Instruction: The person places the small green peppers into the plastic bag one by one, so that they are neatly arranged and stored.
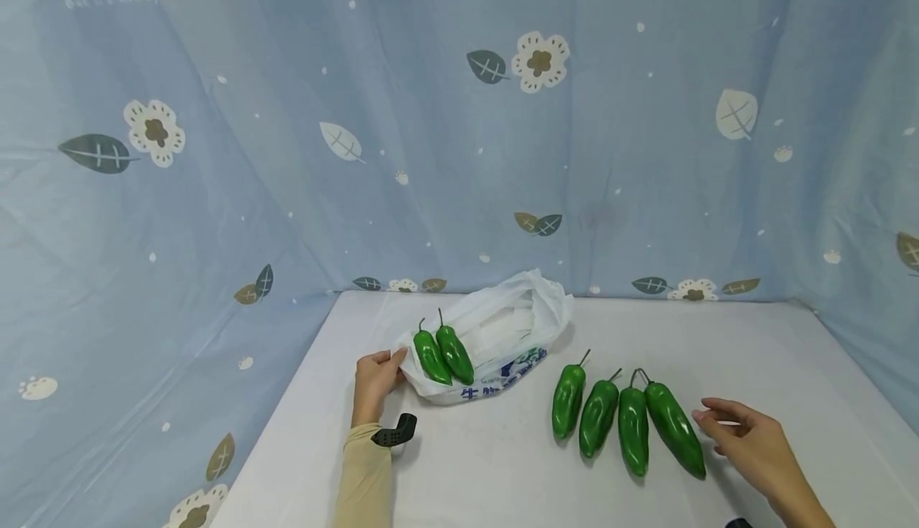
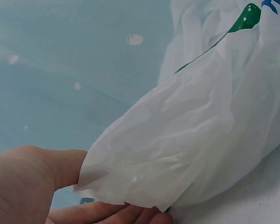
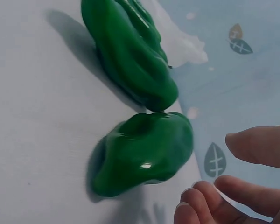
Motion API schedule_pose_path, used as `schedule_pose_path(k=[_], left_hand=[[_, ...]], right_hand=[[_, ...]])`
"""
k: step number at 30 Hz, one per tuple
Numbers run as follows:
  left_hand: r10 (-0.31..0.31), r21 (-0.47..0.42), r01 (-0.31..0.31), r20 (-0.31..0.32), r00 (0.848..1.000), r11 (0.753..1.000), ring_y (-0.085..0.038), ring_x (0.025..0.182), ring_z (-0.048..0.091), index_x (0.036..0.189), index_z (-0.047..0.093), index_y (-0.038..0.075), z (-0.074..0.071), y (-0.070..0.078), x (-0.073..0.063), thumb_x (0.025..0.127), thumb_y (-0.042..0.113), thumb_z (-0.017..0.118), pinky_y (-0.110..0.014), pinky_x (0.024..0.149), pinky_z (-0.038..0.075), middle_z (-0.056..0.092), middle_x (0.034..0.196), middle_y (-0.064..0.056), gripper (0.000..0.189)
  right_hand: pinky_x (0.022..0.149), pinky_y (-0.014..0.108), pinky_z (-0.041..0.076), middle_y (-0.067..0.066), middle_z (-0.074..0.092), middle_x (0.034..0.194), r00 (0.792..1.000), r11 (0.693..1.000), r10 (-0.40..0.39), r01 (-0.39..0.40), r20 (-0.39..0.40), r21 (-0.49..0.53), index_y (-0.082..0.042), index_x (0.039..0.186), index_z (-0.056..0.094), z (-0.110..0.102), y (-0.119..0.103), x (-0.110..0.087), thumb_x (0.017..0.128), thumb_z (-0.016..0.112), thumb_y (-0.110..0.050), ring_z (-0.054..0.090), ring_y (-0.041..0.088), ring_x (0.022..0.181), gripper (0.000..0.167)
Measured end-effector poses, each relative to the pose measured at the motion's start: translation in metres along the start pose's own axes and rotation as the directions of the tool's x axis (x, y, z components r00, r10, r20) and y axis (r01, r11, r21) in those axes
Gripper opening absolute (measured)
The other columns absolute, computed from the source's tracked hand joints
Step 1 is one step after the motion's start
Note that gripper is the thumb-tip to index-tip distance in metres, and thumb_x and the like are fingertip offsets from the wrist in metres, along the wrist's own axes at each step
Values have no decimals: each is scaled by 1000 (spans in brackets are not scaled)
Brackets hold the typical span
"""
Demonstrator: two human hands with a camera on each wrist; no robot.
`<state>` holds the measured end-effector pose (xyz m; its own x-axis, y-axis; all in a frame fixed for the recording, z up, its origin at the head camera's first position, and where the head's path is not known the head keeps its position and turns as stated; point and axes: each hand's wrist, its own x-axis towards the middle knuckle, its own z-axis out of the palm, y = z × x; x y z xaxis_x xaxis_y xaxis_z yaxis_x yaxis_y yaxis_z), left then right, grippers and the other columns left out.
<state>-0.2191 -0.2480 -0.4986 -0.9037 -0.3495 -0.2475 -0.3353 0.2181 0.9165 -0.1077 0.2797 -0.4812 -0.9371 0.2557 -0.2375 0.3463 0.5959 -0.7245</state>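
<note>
My left hand (image 1: 376, 384) pinches the left edge of a white plastic bag (image 1: 553, 309), thumb on one side of the film and fingers beneath in the left wrist view. Two green peppers (image 1: 455, 355) with thin stems lie side by side at the bag's left end. To the right of the bag, several more green peppers (image 1: 599, 419) form a row on the table. My right hand (image 1: 750, 444) hovers just beside the rightmost pepper (image 1: 675, 429), fingers loosely bent, thumb apart and nothing in its grasp. A gap separates that hand from the pepper (image 3: 147, 154) in the right wrist view.
A white-covered table (image 1: 488, 472) carries everything. Behind and at both sides hangs a pale blue curtain (image 1: 445, 153) printed with leaves and flowers. A black device (image 1: 396, 431) is worn on the left wrist.
</note>
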Motion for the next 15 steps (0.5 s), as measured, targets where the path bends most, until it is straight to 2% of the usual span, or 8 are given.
schedule_pose_path(k=[8,15], left_hand=[[0,9,0,-8,1000,1000,-19,97,72,141,54,-13,-1,-4,1,101,33,66,-30,86,63,60,138,-31,62],[-7,6,7,2,1000,1000,-19,98,72,141,53,-12,0,-3,3,101,34,65,-30,87,63,61,138,-31,62]], right_hand=[[66,29,61,34,62,130,999,999,-4,6,50,-39,11,143,49,8,6,5,100,61,-52,71,28,99,78],[65,30,61,33,64,125,998,999,-5,8,60,-52,12,142,50,12,6,7,97,64,-56,72,28,98,83]])
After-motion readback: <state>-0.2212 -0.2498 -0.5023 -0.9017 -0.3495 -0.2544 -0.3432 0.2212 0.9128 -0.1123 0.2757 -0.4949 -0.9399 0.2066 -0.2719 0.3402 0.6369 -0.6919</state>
